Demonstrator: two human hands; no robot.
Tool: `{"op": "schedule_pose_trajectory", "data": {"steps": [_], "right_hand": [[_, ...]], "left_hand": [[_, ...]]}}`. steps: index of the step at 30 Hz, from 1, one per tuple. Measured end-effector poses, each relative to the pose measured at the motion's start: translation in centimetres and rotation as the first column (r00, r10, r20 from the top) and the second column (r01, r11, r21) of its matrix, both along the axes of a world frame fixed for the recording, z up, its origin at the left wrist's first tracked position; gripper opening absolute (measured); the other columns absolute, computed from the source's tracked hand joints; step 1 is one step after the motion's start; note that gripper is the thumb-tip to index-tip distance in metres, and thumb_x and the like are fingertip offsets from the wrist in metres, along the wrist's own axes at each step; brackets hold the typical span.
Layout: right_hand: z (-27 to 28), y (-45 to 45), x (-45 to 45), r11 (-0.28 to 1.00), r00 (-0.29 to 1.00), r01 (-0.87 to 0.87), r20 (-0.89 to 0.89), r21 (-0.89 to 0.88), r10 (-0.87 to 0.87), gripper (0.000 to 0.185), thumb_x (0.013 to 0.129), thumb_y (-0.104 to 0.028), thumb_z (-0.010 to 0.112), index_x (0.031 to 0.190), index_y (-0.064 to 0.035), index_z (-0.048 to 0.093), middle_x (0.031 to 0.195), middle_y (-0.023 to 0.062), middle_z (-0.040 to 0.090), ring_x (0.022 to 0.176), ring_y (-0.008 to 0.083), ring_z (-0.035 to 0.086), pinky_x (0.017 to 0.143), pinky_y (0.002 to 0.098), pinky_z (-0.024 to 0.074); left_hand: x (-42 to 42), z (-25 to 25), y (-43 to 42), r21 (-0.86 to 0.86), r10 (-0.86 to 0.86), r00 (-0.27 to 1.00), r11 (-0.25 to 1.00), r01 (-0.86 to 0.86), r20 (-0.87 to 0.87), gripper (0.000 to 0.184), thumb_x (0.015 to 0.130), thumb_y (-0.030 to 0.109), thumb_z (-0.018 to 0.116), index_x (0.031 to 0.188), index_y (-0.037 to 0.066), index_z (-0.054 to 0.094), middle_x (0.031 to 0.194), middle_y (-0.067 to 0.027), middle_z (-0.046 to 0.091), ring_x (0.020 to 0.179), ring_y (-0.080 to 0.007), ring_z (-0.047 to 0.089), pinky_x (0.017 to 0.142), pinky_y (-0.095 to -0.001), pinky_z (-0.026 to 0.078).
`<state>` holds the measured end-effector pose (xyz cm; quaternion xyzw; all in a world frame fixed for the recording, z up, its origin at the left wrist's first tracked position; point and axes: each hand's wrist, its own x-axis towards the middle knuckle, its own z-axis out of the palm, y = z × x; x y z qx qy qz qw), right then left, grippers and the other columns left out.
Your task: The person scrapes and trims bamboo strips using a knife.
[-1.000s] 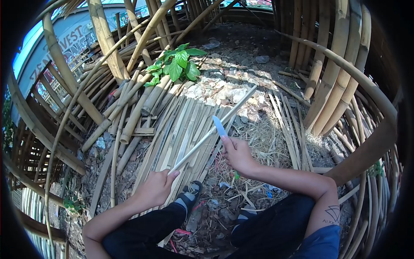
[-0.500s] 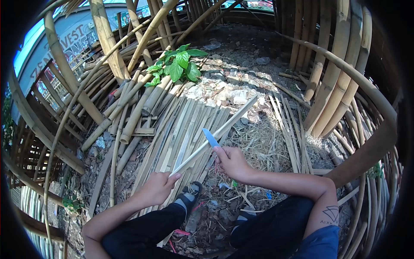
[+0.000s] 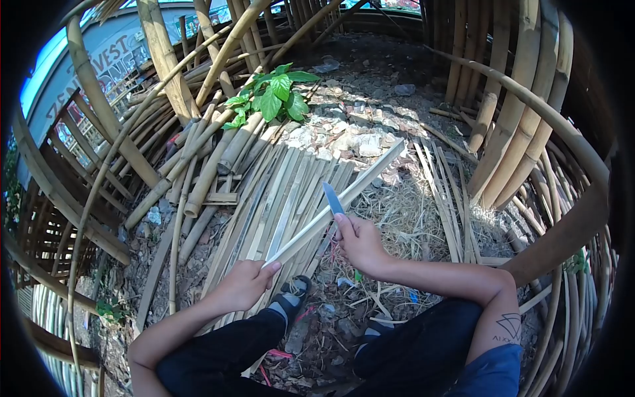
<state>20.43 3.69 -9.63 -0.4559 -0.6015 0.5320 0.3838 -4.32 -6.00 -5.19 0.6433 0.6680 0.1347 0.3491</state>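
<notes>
1. Two bare hands are working here: the left hand (image 3: 243, 283) is closing snugly around the near end of a long, pale, narrow bamboo strip (image 3: 370, 175), thumb lying along it.
2. The right hand (image 3: 360, 245) is curling shut around the handle of a silvery straight-bladed knife (image 3: 331, 195), mostly hiding the handle.
3. Compared with half a second ago, the blade is sitting farther up and right, its tip leaning less to the left. The strip's far end is reaching a bit farther up-right too.
4. The strip is hanging out in front of the person, above a pile of flat, pale bamboo slats (image 3: 291, 192). Its long axis is running diagonally, far end pointing forward and right.
5. The knife is crossing the strip around mid-length, tip pointing forward and slightly left. Can't tell if the edge is biting in.
</notes>
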Motion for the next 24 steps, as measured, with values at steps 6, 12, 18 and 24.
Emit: {"op": "schedule_pose_trajectory", "data": {"steps": [6, 12, 18, 24], "right_hand": [[-0.2, 0.5, -0.1, 0.998, 0.999, -0.052, 0.013, -0.038, 0.052, 0.051, 0.106, -0.040, 0.046, 0.077, -0.0008, 0.059, 0.056, 0.0039, 0.053, 0.048, 0.0118, 0.053, 0.049, 0.0314, 0.0437], [-1.1, 0.3, -0.4, 0.973, 0.969, -0.231, 0.097, 0.022, 0.228, 0.052, 0.106, -0.040, 0.048, 0.072, -0.0015, 0.059, 0.052, 0.0034, 0.050, 0.046, 0.0136, 0.052, 0.048, 0.0326, 0.0428], [-0.5, 0.4, -0.2, 0.986, 0.987, -0.139, 0.065, -0.092, 0.145, 0.049, 0.107, -0.037, 0.046, 0.076, -0.0012, 0.058, 0.054, 0.0033, 0.051, 0.046, 0.0122, 0.055, 0.047, 0.0321, 0.0448], [-0.3, 1.4, 0.4, 0.997, 0.999, 0.024, -0.046, -0.079, -0.028, 0.045, 0.107, -0.036, 0.047, 0.078, -0.0027, 0.054, 0.056, 0.0010, 0.047, 0.044, 0.0102, 0.047, 0.043, 0.0298, 0.0380]], "left_hand": [[0.0, -0.1, 0.2, 0.026, -0.001, 1.000, 1.000, 0.002, -0.030, 0.057, 0.106, 0.042, 0.043, 0.075, -0.002, 0.063, 0.062, -0.0139, 0.059, 0.062, -0.0263, 0.060, 0.066, -0.0403, 0.049], [0.2, 0.1, 0.0, 0.009, -0.006, 0.998, 1.000, 0.007, -0.062, 0.056, 0.106, 0.041, 0.044, 0.075, -0.001, 0.063, 0.063, -0.0099, 0.060, 0.062, -0.0211, 0.059, 0.065, -0.0385, 0.048], [0.2, 0.0, -0.2, 0.061, -0.046, 0.992, 0.997, 0.053, -0.116, 0.055, 0.106, 0.040, 0.045, 0.077, -0.003, 0.063, 0.061, -0.0155, 0.059, 0.061, -0.0289, 0.061, 0.065, -0.0420, 0.049], [0.8, 0.7, -0.7, 0.164, -0.056, 0.979, 0.982, 0.089, -0.196, 0.053, 0.106, 0.036, 0.045, 0.078, -0.007, 0.060, 0.061, -0.0251, 0.058, 0.061, -0.0421, 0.062, 0.064, -0.0497, 0.049]]}}
